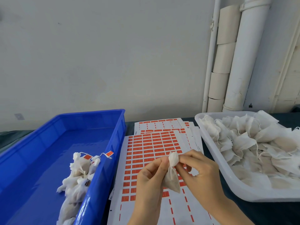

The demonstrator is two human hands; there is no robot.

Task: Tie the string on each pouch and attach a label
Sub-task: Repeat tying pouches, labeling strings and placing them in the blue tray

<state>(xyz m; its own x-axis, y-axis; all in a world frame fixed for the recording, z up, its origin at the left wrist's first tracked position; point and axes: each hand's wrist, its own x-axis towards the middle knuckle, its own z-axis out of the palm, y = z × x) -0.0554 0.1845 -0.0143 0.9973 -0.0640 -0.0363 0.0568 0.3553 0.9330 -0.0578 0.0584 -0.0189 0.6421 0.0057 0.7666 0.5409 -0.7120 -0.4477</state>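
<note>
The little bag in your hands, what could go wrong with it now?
The pouch hangs from its gathered neck, pinched by the left hand and right hand; a slip might loosen it, spilling filling onto the label sheets below. Also, one red label drapes over the rim of the blue bin, so it could snag or pull its pouch out.

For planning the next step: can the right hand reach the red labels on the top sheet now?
Likely yes, once freed: the label sheet lies uncovered under the right hand, but it and the left hand pinch the pouch.
</note>
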